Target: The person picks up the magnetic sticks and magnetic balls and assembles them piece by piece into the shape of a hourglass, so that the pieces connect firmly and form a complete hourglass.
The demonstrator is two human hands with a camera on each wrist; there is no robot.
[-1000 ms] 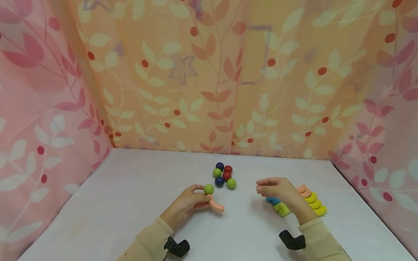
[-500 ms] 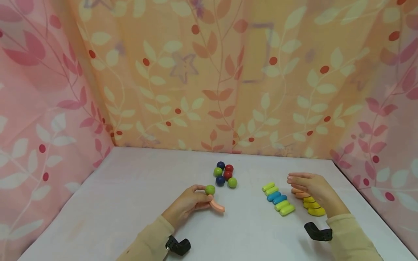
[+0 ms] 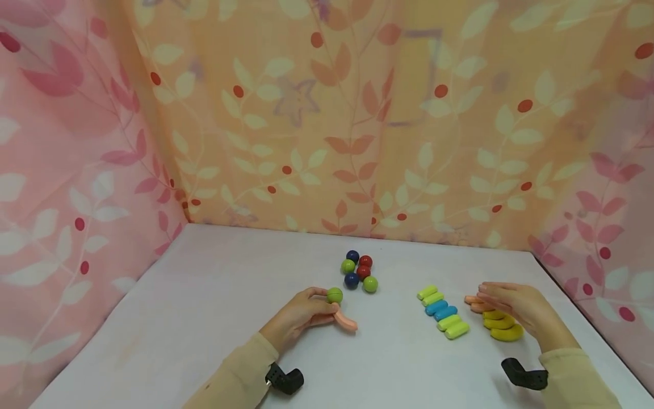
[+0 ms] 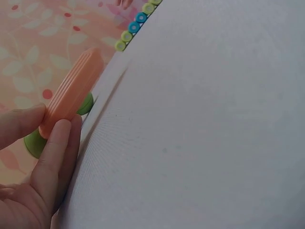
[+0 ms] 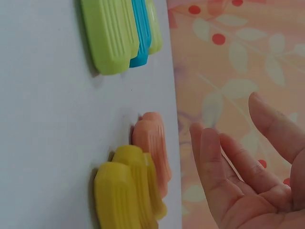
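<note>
Clock dirs. are as in the head view. The L hand (image 3: 301, 314) is closed in a pinch: thumb and fingers grip the curved peach piece (image 3: 345, 321) near one end, and the free end points to approx. 4 o'clock. A green ball (image 3: 334, 295) sits at its fingertips, at approx. 2 o'clock from the hand; I cannot tell for sure if it is gripped as well. The R hand (image 3: 526, 309) holds nothing: its fingers are extended and a bit bent, with the thumb well apart from them in the R wrist view. Nearest to it are the peach pieces (image 3: 479, 307), at 9 o'clock, and the yellow pieces (image 3: 499, 324), approx. 8 o'clock. Farther, also at 9 o'clock, lies a row of lime & blue tubes (image 3: 445, 313). The ball cluster (image 3: 363, 272), i.e. navy, red & green, is on the tabletop (image 3: 204, 307), approx. 2 o'clock from the L hand.
</note>
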